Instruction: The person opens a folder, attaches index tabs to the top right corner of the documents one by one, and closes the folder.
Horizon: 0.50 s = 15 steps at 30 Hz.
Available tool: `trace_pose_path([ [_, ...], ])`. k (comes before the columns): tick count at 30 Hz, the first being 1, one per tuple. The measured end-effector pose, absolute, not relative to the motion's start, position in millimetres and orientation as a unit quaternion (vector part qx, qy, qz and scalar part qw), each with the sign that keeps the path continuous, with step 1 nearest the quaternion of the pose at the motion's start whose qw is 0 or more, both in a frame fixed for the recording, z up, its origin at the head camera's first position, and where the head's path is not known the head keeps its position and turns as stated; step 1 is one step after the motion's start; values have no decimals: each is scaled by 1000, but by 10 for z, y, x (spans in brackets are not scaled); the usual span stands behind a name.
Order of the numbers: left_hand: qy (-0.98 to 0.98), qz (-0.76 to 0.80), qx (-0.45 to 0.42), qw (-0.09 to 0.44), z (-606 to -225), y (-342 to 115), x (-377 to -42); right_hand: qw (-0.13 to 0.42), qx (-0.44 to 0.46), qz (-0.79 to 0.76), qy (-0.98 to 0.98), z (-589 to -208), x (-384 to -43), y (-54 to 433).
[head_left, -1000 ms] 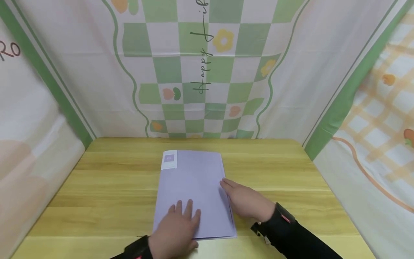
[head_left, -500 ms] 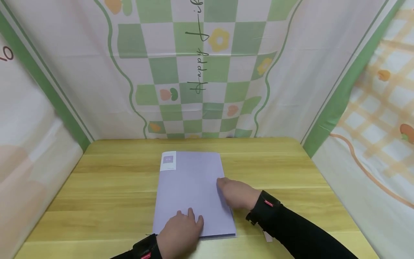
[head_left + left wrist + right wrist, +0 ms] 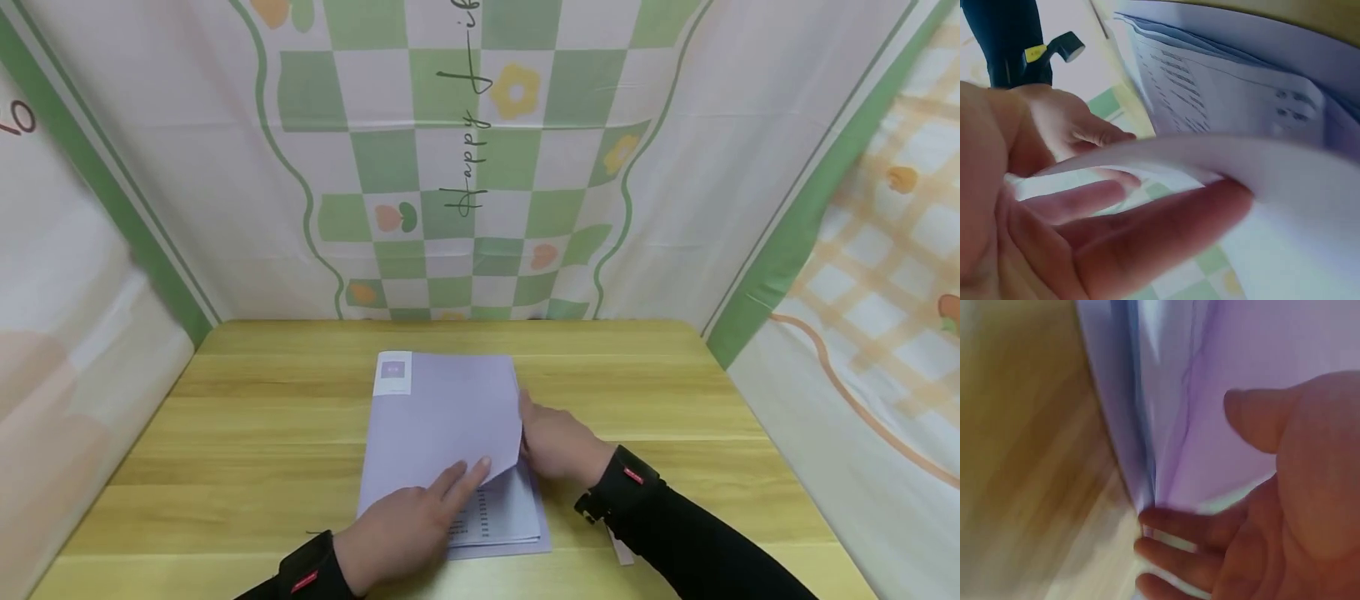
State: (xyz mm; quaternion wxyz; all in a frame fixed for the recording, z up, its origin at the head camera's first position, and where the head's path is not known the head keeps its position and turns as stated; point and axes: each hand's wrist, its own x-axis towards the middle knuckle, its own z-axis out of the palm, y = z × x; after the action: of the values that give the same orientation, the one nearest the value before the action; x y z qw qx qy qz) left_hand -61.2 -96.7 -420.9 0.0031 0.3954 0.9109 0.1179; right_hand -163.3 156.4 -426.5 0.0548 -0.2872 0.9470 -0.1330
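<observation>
A pale purple folder [image 3: 442,417] with a white label [image 3: 392,372] lies on the wooden table. Its front cover is raised at the lower right, baring printed sheets [image 3: 502,508] inside. The left hand [image 3: 401,529] holds the cover's lower edge, long fingers over the outside and thumb hidden beneath. In the left wrist view the bent cover [image 3: 1310,181] passes over these fingers [image 3: 1166,237]. At the folder's right side is the right hand [image 3: 562,446]. Its fingertips [image 3: 1160,519] touch the layered edge in the right wrist view, with the thumb [image 3: 1260,415] held apart.
A narrow pale strip [image 3: 621,548] lies on the table [image 3: 262,433], partly under the right sleeve [image 3: 660,517]. Printed cloth [image 3: 480,167] hangs behind the table and along both sides.
The cover's lower right corner has lifted and folded back, uncovering the printed sheets. The left hand has shifted onto the cover's lower edge; the right hand has moved to the folder's side edge.
</observation>
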Motion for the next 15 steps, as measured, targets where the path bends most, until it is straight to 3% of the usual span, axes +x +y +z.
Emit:
trace_pose_path([
  [5,898,131,420,-22,-4235,-1022,-622,13,-257,-98,961,-4235,-1567,1455],
  [15,883,139,441,-75,-4279,-1042,-626,17,-163,-39,986,-4162,-1492,1328],
])
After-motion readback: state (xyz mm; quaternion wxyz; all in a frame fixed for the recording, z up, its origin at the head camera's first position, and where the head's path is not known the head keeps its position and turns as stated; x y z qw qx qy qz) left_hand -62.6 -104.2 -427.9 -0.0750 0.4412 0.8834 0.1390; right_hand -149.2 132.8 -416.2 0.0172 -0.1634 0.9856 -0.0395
